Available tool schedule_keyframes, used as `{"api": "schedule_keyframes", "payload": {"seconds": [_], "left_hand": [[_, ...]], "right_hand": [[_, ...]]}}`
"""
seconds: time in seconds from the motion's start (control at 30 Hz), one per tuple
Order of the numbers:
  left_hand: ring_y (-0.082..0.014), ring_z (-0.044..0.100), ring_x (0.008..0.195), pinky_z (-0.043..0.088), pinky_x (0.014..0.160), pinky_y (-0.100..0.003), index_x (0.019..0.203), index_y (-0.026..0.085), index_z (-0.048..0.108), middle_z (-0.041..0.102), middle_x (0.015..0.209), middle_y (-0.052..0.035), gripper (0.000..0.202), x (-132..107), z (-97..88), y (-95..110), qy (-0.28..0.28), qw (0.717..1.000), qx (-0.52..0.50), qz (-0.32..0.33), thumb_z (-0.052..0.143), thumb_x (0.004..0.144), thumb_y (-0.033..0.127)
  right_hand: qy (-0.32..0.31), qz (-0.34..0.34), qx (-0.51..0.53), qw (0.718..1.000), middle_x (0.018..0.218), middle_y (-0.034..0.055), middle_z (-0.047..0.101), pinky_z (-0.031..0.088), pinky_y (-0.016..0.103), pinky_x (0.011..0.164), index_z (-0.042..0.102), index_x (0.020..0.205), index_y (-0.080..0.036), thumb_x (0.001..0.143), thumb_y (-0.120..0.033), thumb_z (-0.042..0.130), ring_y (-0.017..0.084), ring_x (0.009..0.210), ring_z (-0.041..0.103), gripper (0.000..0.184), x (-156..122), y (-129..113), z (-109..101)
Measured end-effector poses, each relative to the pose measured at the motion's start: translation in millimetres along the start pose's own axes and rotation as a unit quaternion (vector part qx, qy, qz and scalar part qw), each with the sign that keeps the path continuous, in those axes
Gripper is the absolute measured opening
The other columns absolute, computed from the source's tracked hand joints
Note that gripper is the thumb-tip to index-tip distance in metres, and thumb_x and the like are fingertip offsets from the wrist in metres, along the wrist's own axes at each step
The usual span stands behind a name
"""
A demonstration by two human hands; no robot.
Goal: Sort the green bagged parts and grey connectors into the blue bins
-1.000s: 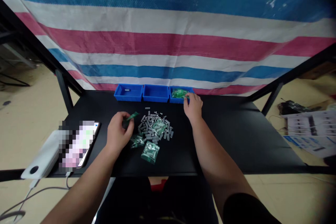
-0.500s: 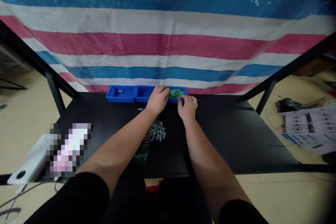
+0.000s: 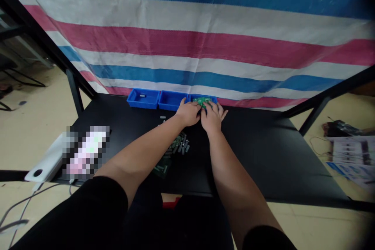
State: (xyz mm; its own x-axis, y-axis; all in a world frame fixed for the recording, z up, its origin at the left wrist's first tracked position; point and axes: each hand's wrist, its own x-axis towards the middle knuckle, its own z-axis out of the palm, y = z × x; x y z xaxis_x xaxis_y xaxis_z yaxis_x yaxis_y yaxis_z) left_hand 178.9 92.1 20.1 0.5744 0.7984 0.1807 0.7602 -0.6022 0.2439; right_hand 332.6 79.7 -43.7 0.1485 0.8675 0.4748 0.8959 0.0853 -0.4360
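Both hands are at the right-hand blue bin (image 3: 216, 99), which holds a heap of shiny green pieces (image 3: 200, 100). My left hand (image 3: 189, 113) lies at the near left corner of this bin, its fingers stretched toward the green pieces. Beside it my right hand (image 3: 212, 118) reaches over the near rim, fingers spread on the green pieces and thumb close to the left hand. I see nothing held in either hand. Partly behind my left forearm, a pile of small grey and greenish pieces (image 3: 182, 143) lies on the black table (image 3: 263, 152).
A middle blue bin (image 3: 172, 99) and a left blue bin (image 3: 146, 100), with one small grey piece (image 3: 142, 95) inside, stand in the same row. At the left edge are a white power bank-like block (image 3: 48, 160) and a blurred-out phone-like device (image 3: 88, 150) with cables. A striped tarp (image 3: 175, 43) hangs behind.
The fingers of my right hand have spread over the green pieces. My left hand has come closer to the right one and lower at the bin's near side. The view has shifted slightly.
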Motion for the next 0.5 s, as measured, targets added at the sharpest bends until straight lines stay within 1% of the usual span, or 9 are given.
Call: {"api": "schedule_keyframes", "payload": {"seconds": [0.07, 0.1, 0.13, 0.2, 0.27, 0.33, 0.4, 0.43, 0.5], "left_hand": [[-0.0318, 0.063, 0.126, 0.017, 0.127, -0.068, 0.135, 0.018, 0.065, 0.068, 0.138, -0.013, 0.044, -1, -5.2, -3, -0.018, 1.0, -0.007, 0.012, 0.054, 0.095, 0.03], [-0.0312, 0.061, 0.13, 0.016, 0.128, -0.067, 0.139, 0.019, 0.062, 0.067, 0.141, -0.0124, 0.046, -3, -10.1, -6, -0.012, 1.0, -0.014, 0.017, 0.055, 0.094, 0.029], [-0.0302, 0.058, 0.134, 0.018, 0.128, -0.065, 0.142, 0.021, 0.06, 0.065, 0.144, -0.0115, 0.048, -7, -16.7, -9, 0.005, 0.999, -0.024, 0.021, 0.054, 0.095, 0.028], [-0.0291, 0.056, 0.137, 0.03, 0.125, -0.059, 0.14, 0.02, 0.06, 0.064, 0.145, -0.0125, 0.045, -20, -34.0, -19, 0.069, 0.996, -0.05, 0.015, 0.052, 0.096, 0.027], [-0.0281, 0.062, 0.128, 0.046, 0.113, -0.049, 0.133, 0.018, 0.065, 0.069, 0.135, -0.0132, 0.04, -46, -53.7, -31, 0.119, 0.989, -0.086, -0.003, 0.051, 0.098, 0.029], [-0.0259, 0.067, 0.113, 0.052, 0.101, -0.042, 0.122, 0.018, 0.069, 0.073, 0.118, -0.011, 0.034, -86, -70.4, -43, 0.144, 0.981, -0.118, -0.048, 0.05, 0.098, 0.033], [-0.0226, 0.07, 0.095, 0.054, 0.088, -0.036, 0.117, 0.02, 0.07, 0.075, 0.102, -0.0063, 0.031, -134, -79.1, -51, 0.139, 0.972, -0.143, -0.127, 0.053, 0.097, 0.037], [-0.0212, 0.07, 0.089, 0.054, 0.081, -0.034, 0.115, 0.022, 0.071, 0.075, 0.098, -0.0044, 0.03, -159, -79.9, -53, 0.133, 0.965, -0.152, -0.166, 0.055, 0.097, 0.039], [-0.0209, 0.069, 0.084, 0.054, 0.075, -0.033, 0.114, 0.023, 0.071, 0.073, 0.095, -0.0036, 0.031, -206, -75.2, -53, 0.109, 0.958, -0.147, -0.22, 0.059, 0.094, 0.044]], "right_hand": [[-0.014, 0.006, -0.001, 1.0, 0.148, 0.0097, 0.058, 0.008, 0.082, 0.119, 0.069, 0.135, -0.031, 0.102, -0.037, 0.046, 0.038, 0.147, 0.032, 0.04, 0, 1, 1], [-0.015, 0.007, -0.001, 1.0, 0.148, 0.0092, 0.058, 0.007, 0.081, 0.119, 0.068, 0.136, -0.031, 0.102, -0.037, 0.046, 0.038, 0.148, 0.032, 0.041, 0, 2, 1], [-0.012, 0.007, -0.003, 1.0, 0.149, 0.009, 0.058, 0.008, 0.081, 0.12, 0.067, 0.137, -0.031, 0.102, -0.038, 0.046, 0.038, 0.148, 0.032, 0.042, 0, 2, -1], [0.003, 0.004, -0.011, 1.0, 0.15, 0.0098, 0.056, 0.011, 0.08, 0.12, 0.064, 0.139, -0.03, 0.102, -0.039, 0.047, 0.039, 0.148, 0.034, 0.043, 0, 0, -6], [0.03, -0.009, -0.014, 0.999, 0.15, 0.0126, 0.055, 0.016, 0.077, 0.121, 0.065, 0.137, -0.027, 0.1, -0.041, 0.051, 0.04, 0.144, 0.038, 0.042, 0, -5, -17], [0.035, -0.049, 0.017, 0.998, 0.141, 0.0156, 0.059, 0.027, 0.068, 0.121, 0.069, 0.129, -0.023, 0.098, -0.04, 0.056, 0.039, 0.137, 0.047, 0.038, -2, -13, -30], [-0.025, -0.122, 0.09, 0.988, 0.125, 0.0147, 0.066, 0.042, 0.055, 0.113, 0.073, 0.118, -0.021, 0.097, -0.038, 0.059, 0.034, 0.123, 0.057, 0.03, -8, -24, -43], [-0.083, -0.163, 0.132, 0.974, 0.116, 0.0125, 0.068, 0.047, 0.049, 0.107, 0.073, 0.115, -0.022, 0.097, -0.038, 0.06, 0.03, 0.114, 0.061, 0.027, -12, -31, -49], [-0.217, -0.232, 0.187, 0.93, 0.106, 0.0081, 0.069, 0.052, 0.043, 0.096, 0.073, 0.115, -0.024, 0.095, -0.042, 0.066, 0.026, 0.103, 0.063, 0.028, -22, -45, -56]]}}
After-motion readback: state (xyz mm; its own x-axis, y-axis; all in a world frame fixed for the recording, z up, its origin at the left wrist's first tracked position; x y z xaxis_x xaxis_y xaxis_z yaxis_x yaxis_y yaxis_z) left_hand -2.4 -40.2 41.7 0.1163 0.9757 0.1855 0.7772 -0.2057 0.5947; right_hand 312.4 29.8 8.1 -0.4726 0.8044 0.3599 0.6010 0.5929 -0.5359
